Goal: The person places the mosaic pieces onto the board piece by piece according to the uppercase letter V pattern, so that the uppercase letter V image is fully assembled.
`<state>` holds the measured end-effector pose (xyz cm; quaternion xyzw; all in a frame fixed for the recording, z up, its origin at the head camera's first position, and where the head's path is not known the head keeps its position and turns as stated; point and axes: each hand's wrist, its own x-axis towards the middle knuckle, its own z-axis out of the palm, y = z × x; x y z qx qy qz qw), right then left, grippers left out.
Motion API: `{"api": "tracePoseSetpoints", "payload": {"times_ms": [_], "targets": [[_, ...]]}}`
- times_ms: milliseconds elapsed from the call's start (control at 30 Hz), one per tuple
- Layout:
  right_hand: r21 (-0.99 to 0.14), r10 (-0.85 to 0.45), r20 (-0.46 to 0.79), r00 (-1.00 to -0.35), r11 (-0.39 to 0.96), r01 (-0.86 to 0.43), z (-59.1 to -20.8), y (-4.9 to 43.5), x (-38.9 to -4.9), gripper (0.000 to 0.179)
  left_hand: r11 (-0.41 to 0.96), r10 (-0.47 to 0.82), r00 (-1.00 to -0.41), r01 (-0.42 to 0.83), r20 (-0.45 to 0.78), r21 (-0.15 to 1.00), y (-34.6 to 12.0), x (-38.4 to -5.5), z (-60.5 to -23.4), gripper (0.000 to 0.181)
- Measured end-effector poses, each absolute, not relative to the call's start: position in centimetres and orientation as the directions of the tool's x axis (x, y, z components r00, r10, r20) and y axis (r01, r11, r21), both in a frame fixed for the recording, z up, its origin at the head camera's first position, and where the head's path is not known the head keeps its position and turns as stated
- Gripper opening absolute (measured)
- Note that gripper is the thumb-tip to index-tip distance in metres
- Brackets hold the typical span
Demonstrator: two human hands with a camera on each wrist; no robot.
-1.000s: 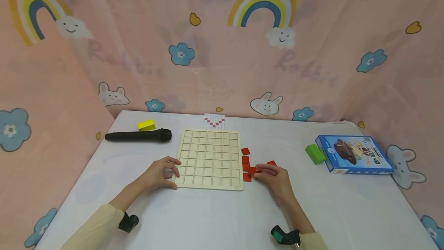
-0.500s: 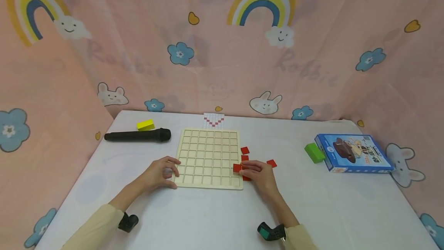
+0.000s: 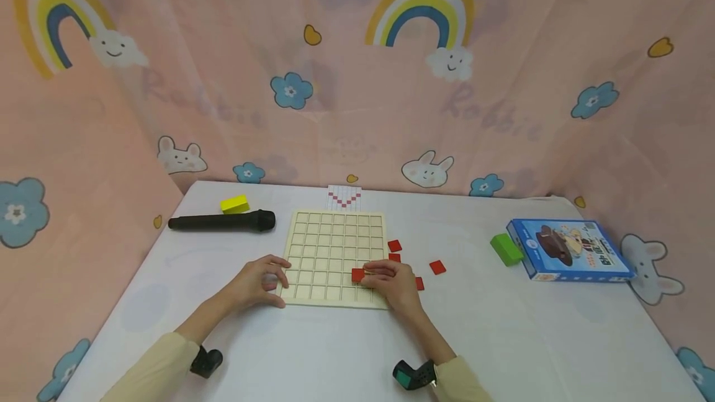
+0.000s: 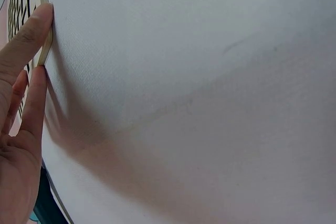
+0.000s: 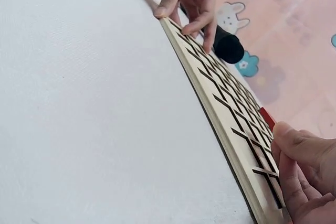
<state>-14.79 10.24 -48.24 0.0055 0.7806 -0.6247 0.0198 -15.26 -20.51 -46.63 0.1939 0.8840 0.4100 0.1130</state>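
The person wore a plain pale-yellow fabric left sleeve (image 3: 152,366), a matching right sleeve (image 3: 460,381), a rounded black left-wrist camera (image 3: 206,362) and an angular black right-wrist camera (image 3: 418,377) with a green panel (image 3: 402,378).

Red tile (image 3: 357,275), pale gridded board (image 3: 332,259)

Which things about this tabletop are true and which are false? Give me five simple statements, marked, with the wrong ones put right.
1. The right hand pinches a red square tile over the grid board. True.
2. The yellow block lies beyond the black microphone. True.
3. The left hand is holding the microphone. False: its thumb and fingers are at a near corner of the grid board.
4. The green block sits on top of the blue box. False: it lies beside the box.
5. A sheet with a red V pattern lies beyond the board. True.
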Motion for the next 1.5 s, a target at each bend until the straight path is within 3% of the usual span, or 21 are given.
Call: {"api": "tracePoseSetpoints", "payload": {"times_ms": [267, 900, 1267, 1500], "targets": [[-0.943, -0.063, 0.047, -0.997, 0.326, -0.065, -48.6, 8.7, -14.5, 0.023, 0.589, 0.434, -0.899, 0.244, -0.047, 0.77, -20.6, -15.2, -46.7, 0.028], [-0.916, -0.158, 0.198, -0.967, 0.323, -0.24, -49.2, 7.4, -14.8, 0.027, 0.591, 0.429, -0.902, 0.235, -0.054, 0.772, -20.7, -15.5, -47.2, 0.028], [-0.951, -0.159, 0.113, -0.981, 0.268, -0.153, -48.7, 6.9, -15.0, 0.028, 0.599, 0.429, -0.902, 0.241, -0.052, 0.763, -20.6, -15.5, -46.9, 0.028], [-0.946, -0.163, 0.061, -0.985, 0.304, -0.109, -48.7, 6.8, -15.0, 0.026, 0.604, 0.431, -0.901, 0.246, -0.051, 0.758, -20.5, -15.4, -46.9, 0.027]]}}
